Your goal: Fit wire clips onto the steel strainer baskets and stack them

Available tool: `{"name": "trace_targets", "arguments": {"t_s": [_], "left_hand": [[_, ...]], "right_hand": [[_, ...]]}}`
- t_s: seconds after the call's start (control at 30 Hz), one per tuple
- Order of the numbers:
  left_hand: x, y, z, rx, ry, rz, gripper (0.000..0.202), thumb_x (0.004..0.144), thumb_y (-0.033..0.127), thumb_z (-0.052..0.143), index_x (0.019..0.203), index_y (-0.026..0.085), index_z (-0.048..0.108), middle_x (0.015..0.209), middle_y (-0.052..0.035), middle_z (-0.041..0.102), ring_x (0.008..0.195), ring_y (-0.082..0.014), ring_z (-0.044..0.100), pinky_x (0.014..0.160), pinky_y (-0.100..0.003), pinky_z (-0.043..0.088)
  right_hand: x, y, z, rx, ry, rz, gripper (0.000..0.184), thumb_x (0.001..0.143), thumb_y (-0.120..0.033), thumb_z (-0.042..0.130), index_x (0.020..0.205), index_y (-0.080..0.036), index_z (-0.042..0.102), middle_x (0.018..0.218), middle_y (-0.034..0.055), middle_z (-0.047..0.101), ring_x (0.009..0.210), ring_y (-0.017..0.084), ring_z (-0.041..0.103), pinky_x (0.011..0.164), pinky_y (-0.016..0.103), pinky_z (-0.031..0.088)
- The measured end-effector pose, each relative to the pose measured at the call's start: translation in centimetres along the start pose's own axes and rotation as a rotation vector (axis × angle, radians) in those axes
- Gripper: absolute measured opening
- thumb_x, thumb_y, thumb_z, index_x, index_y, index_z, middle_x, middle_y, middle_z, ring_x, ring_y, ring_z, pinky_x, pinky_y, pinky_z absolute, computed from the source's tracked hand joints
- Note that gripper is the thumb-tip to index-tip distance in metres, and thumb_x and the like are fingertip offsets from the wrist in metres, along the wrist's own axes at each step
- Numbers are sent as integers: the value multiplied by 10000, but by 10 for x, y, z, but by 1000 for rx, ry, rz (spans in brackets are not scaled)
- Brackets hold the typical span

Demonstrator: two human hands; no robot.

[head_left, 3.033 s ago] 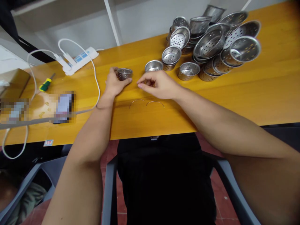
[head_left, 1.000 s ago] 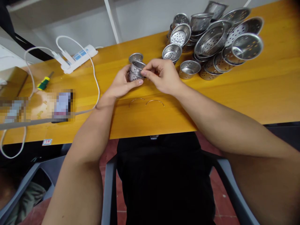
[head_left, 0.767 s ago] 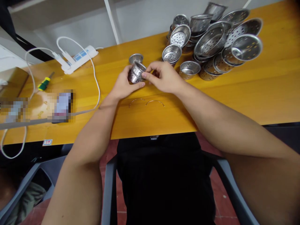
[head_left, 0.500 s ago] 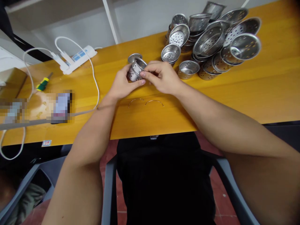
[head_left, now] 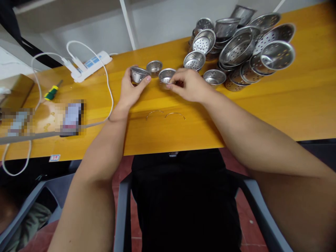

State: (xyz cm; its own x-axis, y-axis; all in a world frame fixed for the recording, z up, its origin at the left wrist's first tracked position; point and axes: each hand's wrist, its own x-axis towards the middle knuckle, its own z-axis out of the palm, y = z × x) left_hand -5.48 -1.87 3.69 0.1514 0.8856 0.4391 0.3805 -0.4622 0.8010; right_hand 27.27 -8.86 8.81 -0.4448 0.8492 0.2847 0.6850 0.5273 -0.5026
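My left hand [head_left: 130, 91] grips a small perforated steel cup [head_left: 139, 74] between thumb and fingers, on the yellow table [head_left: 288, 101]. My right hand [head_left: 189, 84] is closed in a pinch on the rim of a second small steel cup [head_left: 166, 75] standing just to the right. A third small cup [head_left: 154, 67] stands behind and between them, untouched. Two thin curved wire handles [head_left: 166, 114] lie on the table nearer to me than both hands.
A heap of perforated steel strainer baskets [head_left: 241, 49] fills the table's far right. A white power strip [head_left: 89, 64] with white cables lies at the far left, with a green-yellow screwdriver [head_left: 51, 92] and a blurred phone [head_left: 70, 118] nearer. A grey chair arm [head_left: 122, 206] is below.
The two nested cups that both hands held together have been pulled apart. Each hand now has one cup, set down on the table, the left one moved to the left.
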Motion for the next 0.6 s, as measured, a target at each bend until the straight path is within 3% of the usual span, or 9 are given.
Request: {"name": "trace_targets", "arguments": {"t_s": [0.1,0.2,0.33,0.43,0.5,0.6], "left_hand": [[5,-15,4,-47,53,15,1108,758,1135,1024,1485,362,706,1480,-108,882,1416,-381,858,1317,-637,676],[11,-33,9,-19,48,89,1057,830,1098,1002,1511,358,674,1516,-125,843,1498,-392,836,1364,-642,664],[16,-49,9,26,64,141,1090,789,1097,1024,1510,368,655,1499,-124,846,1448,-389,847,1349,-668,689],[14,-46,5,52,75,114,1049,824,1115,991,1483,369,658,1477,-101,864,1410,-371,863,1306,-652,708],[12,-41,3,69,76,95,1054,834,1138,971,1472,358,664,1465,-79,877,1389,-346,862,1303,-642,706],[9,-34,1,81,84,78,1105,787,1170,976,1442,333,678,1421,-61,893,1354,-329,855,1312,-647,700]], "right_hand": [[-1,2,10,-38,-76,-34,360,1279,-579,758,1288,-280,959,1387,187,907,1320,446,832,1228,611,646],[-3,3,15,-61,-80,-32,314,1252,-528,813,1258,-242,941,1309,188,911,1285,432,831,1169,567,658],[-10,-12,-1,-100,10,14,312,1231,-501,860,1376,-231,918,1403,221,858,1335,472,793,1151,586,650],[-16,-35,-13,-78,75,-19,281,1281,-467,794,1444,-259,891,1483,212,819,1410,477,761,1200,574,622],[-19,-49,-10,-41,-20,-116,231,1290,-416,780,1414,-252,887,1459,189,826,1376,436,771,1186,527,607],[-19,-62,9,-45,-269,-255,192,1253,-330,833,1393,-208,885,1451,169,843,1306,365,786,1097,443,578]]}}
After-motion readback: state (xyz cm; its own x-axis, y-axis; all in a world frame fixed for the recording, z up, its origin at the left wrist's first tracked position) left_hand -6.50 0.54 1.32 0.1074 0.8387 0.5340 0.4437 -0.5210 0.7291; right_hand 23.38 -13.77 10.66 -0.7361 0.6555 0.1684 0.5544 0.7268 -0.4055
